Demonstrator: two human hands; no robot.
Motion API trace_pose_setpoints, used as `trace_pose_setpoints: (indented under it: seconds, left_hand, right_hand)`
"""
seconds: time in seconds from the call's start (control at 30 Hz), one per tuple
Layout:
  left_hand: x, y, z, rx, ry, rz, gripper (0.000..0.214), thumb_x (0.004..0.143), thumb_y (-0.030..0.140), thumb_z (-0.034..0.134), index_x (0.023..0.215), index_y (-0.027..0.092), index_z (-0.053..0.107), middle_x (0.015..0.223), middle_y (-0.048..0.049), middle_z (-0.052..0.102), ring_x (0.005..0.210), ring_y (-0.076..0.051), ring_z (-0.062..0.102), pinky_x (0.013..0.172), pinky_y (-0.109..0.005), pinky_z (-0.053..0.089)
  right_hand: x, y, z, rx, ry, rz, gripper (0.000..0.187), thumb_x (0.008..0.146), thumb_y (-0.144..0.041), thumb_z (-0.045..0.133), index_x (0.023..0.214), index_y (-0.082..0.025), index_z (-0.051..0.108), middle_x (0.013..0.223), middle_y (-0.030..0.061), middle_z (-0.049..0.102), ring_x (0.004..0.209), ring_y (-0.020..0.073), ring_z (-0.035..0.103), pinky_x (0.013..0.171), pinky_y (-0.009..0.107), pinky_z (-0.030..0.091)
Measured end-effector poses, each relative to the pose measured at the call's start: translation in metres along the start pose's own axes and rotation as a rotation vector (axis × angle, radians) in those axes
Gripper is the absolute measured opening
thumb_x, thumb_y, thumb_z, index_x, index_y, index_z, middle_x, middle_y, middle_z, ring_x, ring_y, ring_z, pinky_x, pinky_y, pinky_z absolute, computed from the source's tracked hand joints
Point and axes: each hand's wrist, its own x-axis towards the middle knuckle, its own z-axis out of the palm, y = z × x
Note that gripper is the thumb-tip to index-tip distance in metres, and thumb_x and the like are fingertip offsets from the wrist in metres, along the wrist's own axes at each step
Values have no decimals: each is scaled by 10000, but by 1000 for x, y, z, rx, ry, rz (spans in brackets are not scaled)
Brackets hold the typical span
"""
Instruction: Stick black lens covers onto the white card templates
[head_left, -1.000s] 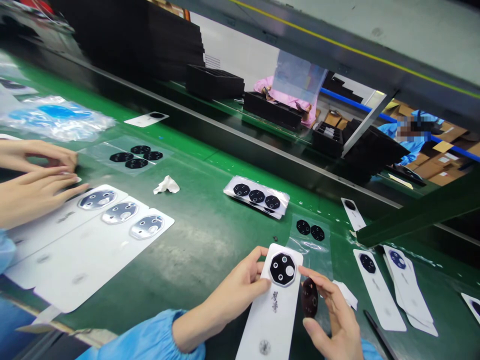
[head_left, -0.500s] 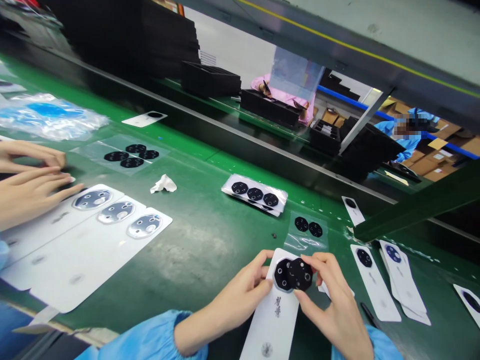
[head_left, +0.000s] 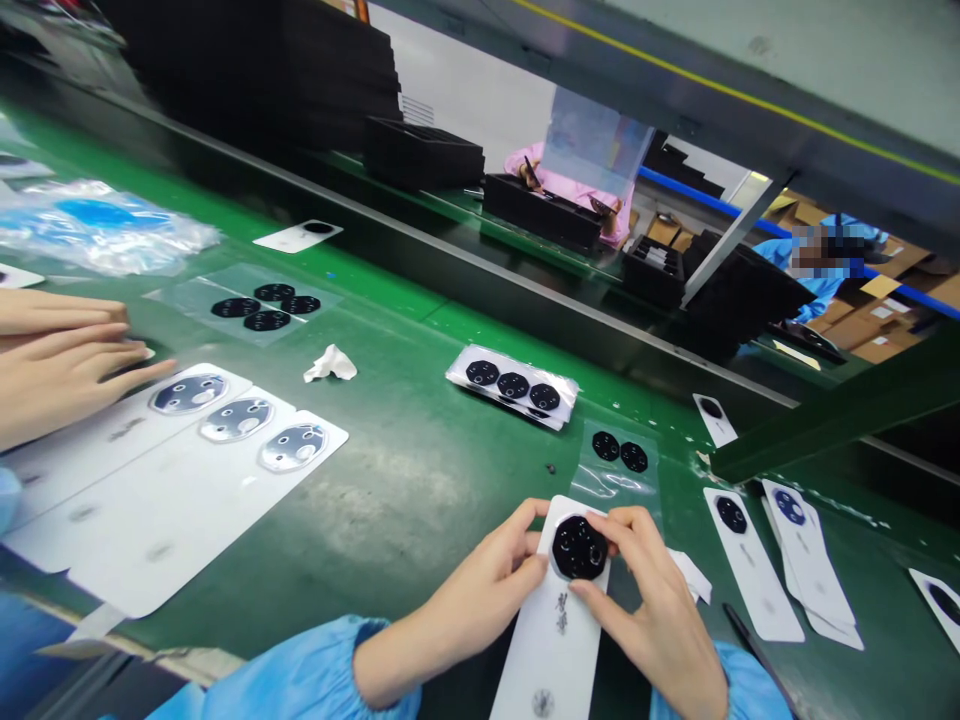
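Observation:
My left hand (head_left: 491, 570) grips the left edge of a long white panel with rounded corners (head_left: 547, 650), printed with dark characters; it looks like a phone back cover. On its upper end lies a black disc with small round holes (head_left: 579, 547), within the silvery round recess. Thumb and fingers of my right hand (head_left: 660, 610) pinch this disc at its right and lower edges. Just beyond the panel is a clear film (head_left: 619, 485) bearing two similar black discs. A crumpled white paper (head_left: 691, 577) sits by my right hand.
Finished-looking white panels (head_left: 754, 580) and a dark pen (head_left: 739, 625) lie at right, near a green post (head_left: 832, 425). A wrapped stack (head_left: 512, 388) stands ahead. At left, another person's hands (head_left: 75, 375) rest by joined white panels (head_left: 187, 500). More discs lie on film (head_left: 187, 295).
My right hand has moved slightly left and brought the black disc over the recess, where it had been offset to the right. My left hand keeps its hold on the panel.

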Motion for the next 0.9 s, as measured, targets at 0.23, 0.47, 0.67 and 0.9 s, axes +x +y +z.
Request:
trace_pose_setpoints:
  seconds: [0.23, 0.47, 0.67, 0.9]
  left_hand:
    - [0, 2, 0, -11, 11, -18, 324, 840, 327, 503, 1130, 207, 419, 817, -17, 640, 641, -139, 600, 574, -236, 435]
    - [-1, 2, 0, -2, 13, -20, 326, 848, 320, 492, 1141, 206, 404, 831, -18, 632, 643, -138, 596, 576, -238, 438]
    - [0, 1, 0, 10, 7, -12, 305, 857, 314, 485, 1133, 214, 401, 838, -24, 638, 672, -153, 611, 582, -241, 435]
    - [1, -1, -1, -12, 2, -1, 311, 852, 300, 490, 1136, 212, 397, 854, -29, 643, 668, -153, 614, 587, -252, 447]
  right_hand:
    - [1, 0, 0, -25, -17, -18, 377, 861, -253, 552, 1228, -231, 465, 986, 75, 472, 862, 215, 555, 692, 327, 528]
    - [2, -1, -1, -32, -28, -3, 367, 854, -255, 554, 1213, -218, 488, 994, 77, 479, 887, 224, 557, 714, 331, 527]
    - [1, 0, 0, -19, -46, 4, 383, 855, -249, 548, 1229, -217, 474, 1015, 78, 473, 927, 226, 546, 759, 336, 516]
    - [2, -1, -1, -2, -83, 36, 388, 852, -197, 542, 1228, -220, 450, 1022, 68, 448, 928, 211, 521, 765, 331, 493]
